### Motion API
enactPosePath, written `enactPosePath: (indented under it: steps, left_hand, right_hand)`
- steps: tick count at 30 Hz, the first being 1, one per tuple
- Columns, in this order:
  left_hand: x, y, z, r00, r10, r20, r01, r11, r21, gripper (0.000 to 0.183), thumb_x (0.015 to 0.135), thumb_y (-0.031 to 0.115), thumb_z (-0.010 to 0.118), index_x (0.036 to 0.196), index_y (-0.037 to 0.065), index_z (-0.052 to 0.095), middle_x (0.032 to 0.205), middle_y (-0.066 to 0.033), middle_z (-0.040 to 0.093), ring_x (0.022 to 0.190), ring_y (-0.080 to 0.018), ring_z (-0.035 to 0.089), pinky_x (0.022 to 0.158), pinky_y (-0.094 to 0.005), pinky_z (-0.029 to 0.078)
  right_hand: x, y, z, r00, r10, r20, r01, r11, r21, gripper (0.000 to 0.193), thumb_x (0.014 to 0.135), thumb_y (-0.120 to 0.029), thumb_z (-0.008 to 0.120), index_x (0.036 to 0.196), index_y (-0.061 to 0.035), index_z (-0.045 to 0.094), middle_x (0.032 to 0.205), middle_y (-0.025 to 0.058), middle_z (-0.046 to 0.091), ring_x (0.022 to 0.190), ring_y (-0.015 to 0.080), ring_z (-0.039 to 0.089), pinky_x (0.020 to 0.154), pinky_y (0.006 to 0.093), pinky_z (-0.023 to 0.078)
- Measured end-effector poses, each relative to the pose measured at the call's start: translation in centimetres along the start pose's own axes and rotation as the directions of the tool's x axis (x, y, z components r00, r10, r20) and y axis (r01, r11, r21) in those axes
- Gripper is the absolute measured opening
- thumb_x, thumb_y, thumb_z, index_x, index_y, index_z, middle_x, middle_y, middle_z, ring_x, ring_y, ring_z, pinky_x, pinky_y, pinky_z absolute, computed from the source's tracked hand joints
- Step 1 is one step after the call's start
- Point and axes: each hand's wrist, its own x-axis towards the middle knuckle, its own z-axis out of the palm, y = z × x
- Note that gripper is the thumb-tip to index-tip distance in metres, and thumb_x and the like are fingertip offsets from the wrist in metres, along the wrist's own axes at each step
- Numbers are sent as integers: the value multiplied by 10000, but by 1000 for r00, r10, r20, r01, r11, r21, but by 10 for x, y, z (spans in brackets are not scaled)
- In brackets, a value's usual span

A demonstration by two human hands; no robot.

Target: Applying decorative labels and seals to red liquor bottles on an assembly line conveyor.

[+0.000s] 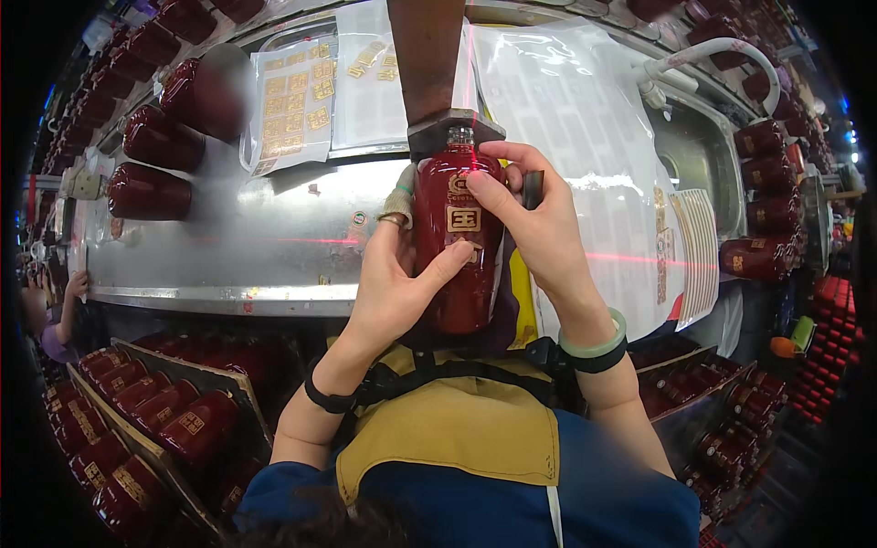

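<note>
A dark red glass bottle (461, 283) lies before me with its clear neck pointing away, against a dark metal bracket (443, 123). Gold labels mark its front, with a square one (464, 219) near the middle. My left hand (393, 274) grips the bottle's left side, thumb laid over a small lower label; cloth wraps one of its fingers. My right hand (539, 215) closes on the upper right side, its thumb pressed near the round upper emblem. A small dark piece (533, 190) shows at the right fingers; its kind is unclear. Red laser lines cross the bottle.
Sheets of gold stickers (292, 110) lie on the metal worktop (228, 247). White backing sheets (585, 183) cover the right side, before a sink (713, 155) with a white tap (731, 46). Red bottles (151, 192) stand around; more fill crates (183, 411) below. Another person's hand (77, 283) shows far left.
</note>
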Motion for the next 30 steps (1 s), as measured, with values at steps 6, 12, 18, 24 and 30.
enactPosePath:
  steps: [6,12,18,24,30]
  left_hand:
    - [0,-1,0,1000,1,-3,-1,1000,-17,770,936,38,726,1534,-91,258,1473,-188,455,1352,-231,494,1141,-388,423]
    - [5,1,0,996,-18,-86,12,997,-74,739,1001,79,653,1566,-94,209,1509,-187,436,1349,-219,495,1136,-367,416]
    - [13,0,-3,995,-55,-87,51,997,-50,668,1028,126,629,1559,-75,277,1448,-163,517,1309,-198,529,1108,-353,438]
    - [14,3,2,994,-37,-99,32,998,-53,665,1024,116,631,1560,-65,283,1456,-172,510,1310,-206,532,1110,-362,438]
    - [12,0,2,992,-30,-119,24,999,-46,657,1023,100,626,1558,-70,284,1472,-180,492,1319,-209,523,1114,-361,431]
  right_hand:
    - [0,1,1,1000,-23,-9,23,999,30,428,895,-192,810,1228,11,635,842,-74,499,759,7,453,648,166,376]
    - [-8,-1,-8,999,21,-35,-17,993,114,463,938,-210,773,1315,-2,601,796,-89,439,732,0,424,635,166,339]
    - [-27,10,-4,1000,13,-26,-13,999,30,582,909,-184,799,1401,-37,525,855,-63,453,750,23,438,685,187,376]
    - [-26,15,-3,1000,1,-30,-1,1000,-2,658,885,-188,820,1430,-32,487,860,-57,432,766,35,433,692,198,385]
    - [-28,13,-3,1000,18,-24,-19,999,-37,669,884,-188,822,1435,-30,477,863,-58,422,766,34,426,691,196,382]
